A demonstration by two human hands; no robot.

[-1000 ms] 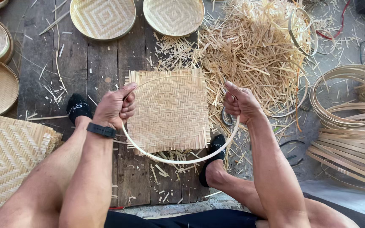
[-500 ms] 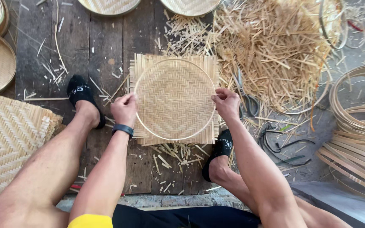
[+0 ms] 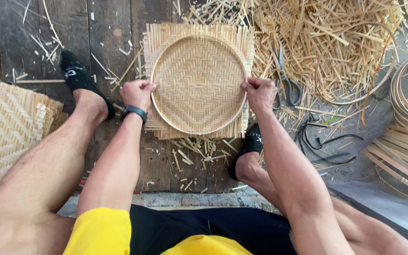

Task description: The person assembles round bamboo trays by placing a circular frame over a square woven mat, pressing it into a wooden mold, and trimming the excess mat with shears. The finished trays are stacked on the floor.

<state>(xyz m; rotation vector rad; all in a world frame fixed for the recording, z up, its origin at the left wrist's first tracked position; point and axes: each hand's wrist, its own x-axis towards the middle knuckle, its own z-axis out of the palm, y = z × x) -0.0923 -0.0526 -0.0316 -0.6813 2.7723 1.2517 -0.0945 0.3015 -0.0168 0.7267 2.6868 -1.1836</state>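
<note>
Yellow shorts and black cloth fill the nearest strip of the view, with two bare legs spread to either side and both forearms reaching forward between them. Just past the knees lie short pale bamboo offcuts scattered on the dark wooden plank floor. A foot in a black sock rests on the boards to the left, and another black-socked foot sits on the right, its toe close to the near edge of the weave.

The left hand, with a black wristband behind it, is clenched on the left side of a thin round pale bamboo hoop. The right hand is clenched on the hoop's right side. The hoop lies pressed flat on a square mat of woven pale bamboo strips, so the weave sits directly between the two hands, its frayed edges and corners sticking out beyond the ring.

Just right of the right hand lie grey metal scissors. Further right are black cords and stacked coils of bamboo strip. At the left edge of the floor lies a large flat woven bamboo sheet. Beyond the mat a loose heap of bamboo slivers spreads to the far right corner.
</note>
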